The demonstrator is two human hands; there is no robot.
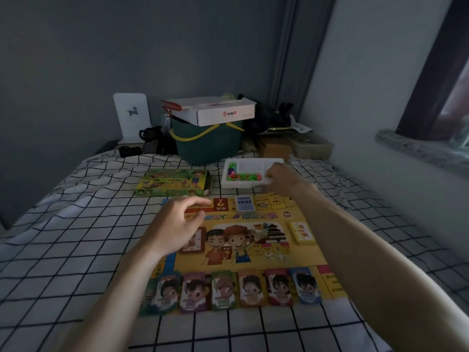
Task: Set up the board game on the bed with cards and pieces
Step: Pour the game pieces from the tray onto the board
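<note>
Board [274, 222] lies flat on the bed [76, 237], centre of frame, yellow face up. Six character cards [229, 290] stand in a row along its lower edge. A yellow card stack [302, 232] sits on the board's right side; a blue-backed stack [245, 203] sits on its upper edge. Two dice [275, 257] lie right of the printed figures.

Left hand [175, 224]: forearm enters from lower left, hand hovering over the board's upper left part, fingers loosely curled, thumb apart from them, holding nothing.

Right hand [284, 181]: arm extended from the lower right, fully stretched toward upper centre. Its grip is closed on the near right corner of the white tray [253, 184], which rests on the bed just above the board and holds coloured pieces [241, 175].

Game box [172, 184] lies left of the tray. A green basket [208, 146] with a white carton [223, 113] on top stands behind.
</note>
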